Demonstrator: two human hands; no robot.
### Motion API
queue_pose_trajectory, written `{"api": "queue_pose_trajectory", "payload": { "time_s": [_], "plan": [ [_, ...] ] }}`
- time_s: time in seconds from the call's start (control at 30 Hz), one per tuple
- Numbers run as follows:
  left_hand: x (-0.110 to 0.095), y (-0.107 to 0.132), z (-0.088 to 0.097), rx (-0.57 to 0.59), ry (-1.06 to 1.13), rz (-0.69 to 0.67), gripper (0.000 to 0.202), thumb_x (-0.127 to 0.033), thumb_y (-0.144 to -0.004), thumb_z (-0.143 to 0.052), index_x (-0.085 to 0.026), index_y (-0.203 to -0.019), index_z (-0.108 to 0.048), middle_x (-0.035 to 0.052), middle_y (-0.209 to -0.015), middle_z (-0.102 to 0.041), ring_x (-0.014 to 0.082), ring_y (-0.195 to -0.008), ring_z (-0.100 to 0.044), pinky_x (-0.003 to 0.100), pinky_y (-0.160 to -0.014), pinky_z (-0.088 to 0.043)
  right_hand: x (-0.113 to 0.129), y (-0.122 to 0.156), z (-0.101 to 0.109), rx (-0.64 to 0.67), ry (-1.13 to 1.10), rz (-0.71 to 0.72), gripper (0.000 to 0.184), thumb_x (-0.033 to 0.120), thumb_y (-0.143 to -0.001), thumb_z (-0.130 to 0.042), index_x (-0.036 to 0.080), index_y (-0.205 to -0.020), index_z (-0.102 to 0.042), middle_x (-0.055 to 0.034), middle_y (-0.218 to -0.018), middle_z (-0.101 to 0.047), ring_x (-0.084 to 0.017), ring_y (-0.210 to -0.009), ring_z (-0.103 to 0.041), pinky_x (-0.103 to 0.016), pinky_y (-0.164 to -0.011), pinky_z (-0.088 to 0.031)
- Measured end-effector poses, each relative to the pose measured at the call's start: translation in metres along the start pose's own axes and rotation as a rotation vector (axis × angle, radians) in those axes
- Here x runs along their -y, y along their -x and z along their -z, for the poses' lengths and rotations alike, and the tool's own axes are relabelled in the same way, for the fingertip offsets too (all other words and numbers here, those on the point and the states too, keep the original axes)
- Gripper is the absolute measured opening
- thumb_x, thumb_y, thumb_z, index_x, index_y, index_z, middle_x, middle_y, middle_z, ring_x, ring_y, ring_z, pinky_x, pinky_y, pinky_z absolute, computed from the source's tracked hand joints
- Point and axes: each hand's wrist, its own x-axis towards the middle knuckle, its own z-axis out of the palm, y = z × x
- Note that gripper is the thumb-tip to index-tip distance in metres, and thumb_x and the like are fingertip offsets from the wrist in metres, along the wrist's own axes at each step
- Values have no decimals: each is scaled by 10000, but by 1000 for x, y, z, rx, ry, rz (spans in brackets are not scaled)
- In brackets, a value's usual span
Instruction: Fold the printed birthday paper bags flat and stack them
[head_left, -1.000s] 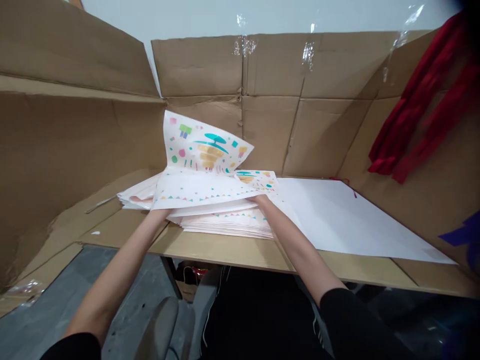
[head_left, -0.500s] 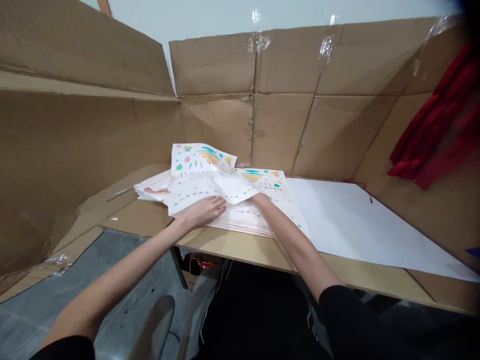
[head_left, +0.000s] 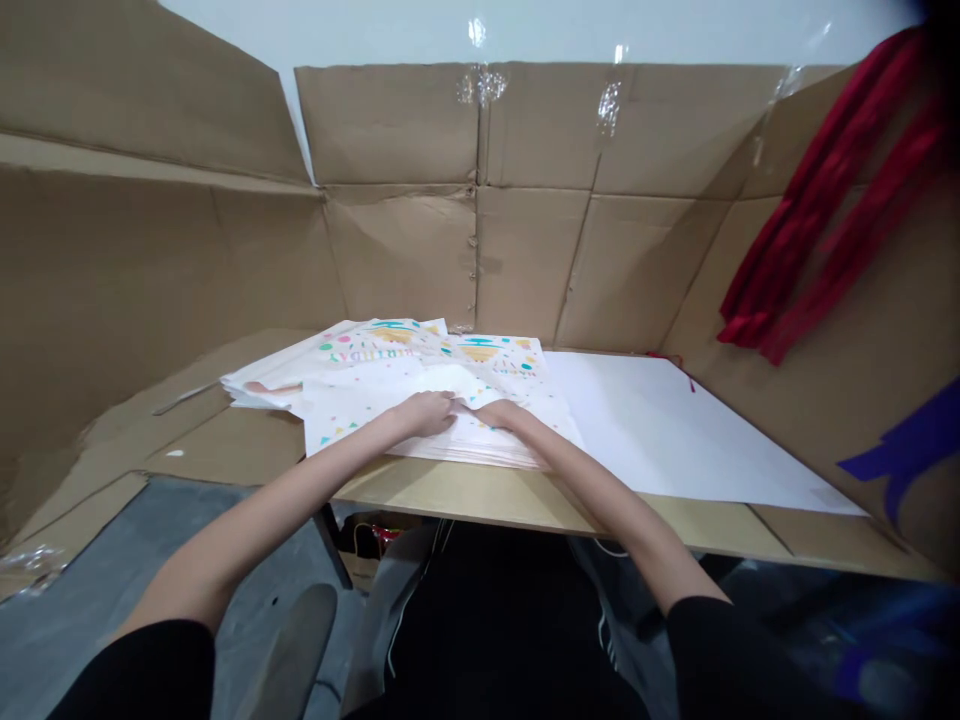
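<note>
A thin white sheet [head_left: 367, 385] with coloured birthday print, its lettering upside down to me, lies slightly rumpled over a stack of similar printed sheets [head_left: 517, 455] near the table's front edge. My left hand [head_left: 429, 412] is closed, with its fingers pinched at the sheet's near edge. Beside it, almost touching, my right hand [head_left: 499, 413] has its fingertips tucked under the raised edge, gripping it; those fingertips are partly hidden. More folded white sheets [head_left: 262, 375] stick out at the left, with a brownish elongated patch showing among them.
A large blank white board or sheet [head_left: 660, 430] covers the table to the right. Cardboard walls [head_left: 405, 250] enclose the left, back and right. Red ribbons [head_left: 795, 250] and blue ribbon [head_left: 907, 445] hang at the right. A thin grey strip [head_left: 184, 398] lies at the left.
The lifted far part of the top sheet has come down flatter onto the stack. My right hand has come out from beneath the sheet, close to my left. The view has turned slightly right.
</note>
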Motion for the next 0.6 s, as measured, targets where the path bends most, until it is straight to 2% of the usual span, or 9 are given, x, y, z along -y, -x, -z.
{"api": "queue_pose_trajectory", "payload": {
  "time_s": [0.1,0.17,0.27,0.37,0.43,0.53,0.6],
  "plan": [
    [-2,-17,1,24,78,-11,424,-283,-901,-357,-76,-1204,-570,172,-1303,-526,252,-1147,-539,308,-944,-399,-3,29,8,103,2,-27,445,434,-940,-316,188,-1121,-639,-90,-1160,-644,-255,-1106,-560,-397,-1000,-390],
    [-2,-31,3,75,116,28,431,-308,-893,-373,-70,-1183,-587,189,-1238,-572,266,-1120,-557,323,-927,-409,-7,51,21,141,24,-17,435,410,-942,-327,152,-1107,-636,-125,-1184,-624,-266,-1121,-550,-410,-990,-393],
    [0,-54,7,166,138,104,456,-346,-870,-403,-65,-1170,-602,208,-1194,-595,290,-1083,-578,333,-885,-429,-22,89,47,116,42,-53,396,389,-936,-355,173,-1135,-621,-103,-1241,-593,-253,-1137,-544,-402,-985,-399],
    [0,-76,11,223,182,94,529,-389,-858,-419,-28,-1218,-560,232,-1248,-550,304,-1113,-554,327,-890,-422,-51,134,76,41,50,-242,392,362,-941,-332,190,-1078,-656,-87,-1179,-634,-243,-1074,-588,-391,-947,-432],
    [-2,-89,15,230,228,42,580,-426,-867,-402,-49,-1299,-489,200,-1320,-502,276,-1170,-513,298,-927,-396,-72,168,89,-46,102,-391,409,377,-935,-343,170,-1118,-645,-109,-1205,-617,-260,-1122,-562,-407,-985,-402],
    [-8,-108,22,201,323,-53,598,-463,-887,-361,-109,-1366,-417,121,-1377,-468,208,-1254,-437,232,-986,-335,-96,216,93,20,118,-485,481,493,-894,-418,189,-1226,-587,-111,-1269,-573,-271,-1184,-517,-423,-1026,-370],
    [-15,-120,25,179,358,-67,579,-445,-893,-354,-97,-1346,-441,122,-1369,-478,204,-1256,-436,221,-985,-333,-103,240,89,85,99,-505,591,577,-844,-473,230,-1322,-501,-91,-1377,-475,-280,-1285,-412,-439,-1076,-310]
  ]
}}
